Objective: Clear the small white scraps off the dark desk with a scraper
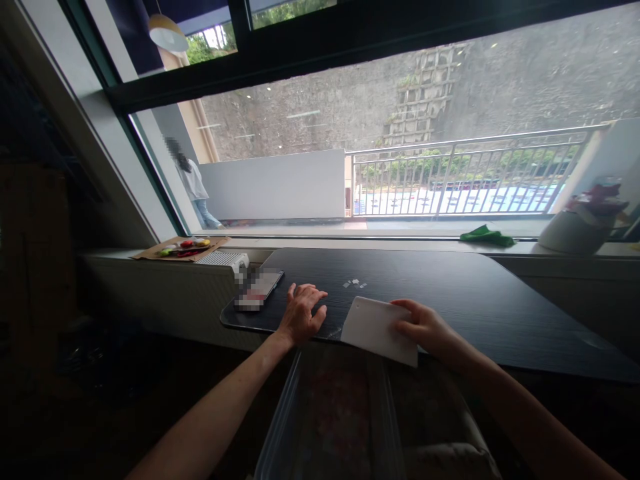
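My right hand (423,327) grips the right side of a flat white sheet (377,327), thumb on top. The sheet looks like paper or thin card, and it juts over the near edge of the dark table (430,270). To its left, my left hand (303,310) hovers at or rests on the tabletop, fingers apart with nothing in them; whether it touches the surface I cannot tell. Several small pale scraps (355,283) lie on the table beyond the sheet. Left of my left hand is a phone-like flat device (260,290), partly blurred out.
Below the table edge stands a clear plastic bin (287,413). On the windowsill are a brown board (150,249) with colourful items, a green cloth (487,236) and a pale pot (570,230). A person (193,183) is outside, beyond the window, near a railing (450,177).
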Demonstrator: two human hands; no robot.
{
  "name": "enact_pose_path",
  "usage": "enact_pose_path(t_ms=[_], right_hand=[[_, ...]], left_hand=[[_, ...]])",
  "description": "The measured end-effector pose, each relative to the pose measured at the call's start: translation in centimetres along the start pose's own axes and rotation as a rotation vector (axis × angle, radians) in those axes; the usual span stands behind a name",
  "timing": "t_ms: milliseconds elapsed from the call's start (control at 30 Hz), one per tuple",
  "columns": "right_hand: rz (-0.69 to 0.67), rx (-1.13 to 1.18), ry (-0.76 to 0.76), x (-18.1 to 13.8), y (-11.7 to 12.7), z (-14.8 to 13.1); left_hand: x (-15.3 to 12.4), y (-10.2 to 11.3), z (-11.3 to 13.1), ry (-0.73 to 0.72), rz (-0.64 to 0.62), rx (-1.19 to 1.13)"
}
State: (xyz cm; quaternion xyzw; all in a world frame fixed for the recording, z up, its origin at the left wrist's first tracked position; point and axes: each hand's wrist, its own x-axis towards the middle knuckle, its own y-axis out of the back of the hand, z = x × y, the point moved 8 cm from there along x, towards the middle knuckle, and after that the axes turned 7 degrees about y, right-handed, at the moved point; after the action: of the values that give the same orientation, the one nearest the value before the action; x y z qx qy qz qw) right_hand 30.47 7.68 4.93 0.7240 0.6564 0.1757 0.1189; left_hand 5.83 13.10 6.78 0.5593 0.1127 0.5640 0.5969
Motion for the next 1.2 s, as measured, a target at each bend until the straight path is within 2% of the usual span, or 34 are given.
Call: enact_pose_path(t_ms=[67,200,267,433,533,667,767,1000,1200], right_hand=[[0.035,-0.075,0.037,0.5,0.9,-0.6],[0.230,-0.317,0.130,2.4,4.3,-3.0],[0.274,-0.421,0.175,3.6,4.9,-4.2],[0.254,-0.539,0.242,5.5,3.8,-5.2],[0.250,-0.579,0.255,4.9,4.1,-4.9],[0.257,-0.610,0.260,3.3,5.5,-4.6],[0.264,-0.608,0.280,3.2,5.6,-4.9],[0.212,-0.572,0.292,4.9,3.3,-5.1],[0.170,-0.512,0.260,3.5,4.1,-4.6]], left_hand=[[0.0,0.0,0.0,-0.003,0.002,0.001],[0.0,0.0,0.1,-0.006,-0.001,0.006],[0.0,0.1,0.2,-0.006,-0.002,0.008],[0.0,0.1,0.2,-0.005,0.002,0.012],[0.0,0.0,0.2,-0.005,0.001,0.011],[0.0,0.0,0.2,-0.009,-0.001,0.009],[0.0,0.0,0.2,-0.016,-0.001,0.010],[-0.1,0.2,0.2,-0.026,0.012,0.012],[0.0,0.0,0.2,-0.020,0.001,0.007]])
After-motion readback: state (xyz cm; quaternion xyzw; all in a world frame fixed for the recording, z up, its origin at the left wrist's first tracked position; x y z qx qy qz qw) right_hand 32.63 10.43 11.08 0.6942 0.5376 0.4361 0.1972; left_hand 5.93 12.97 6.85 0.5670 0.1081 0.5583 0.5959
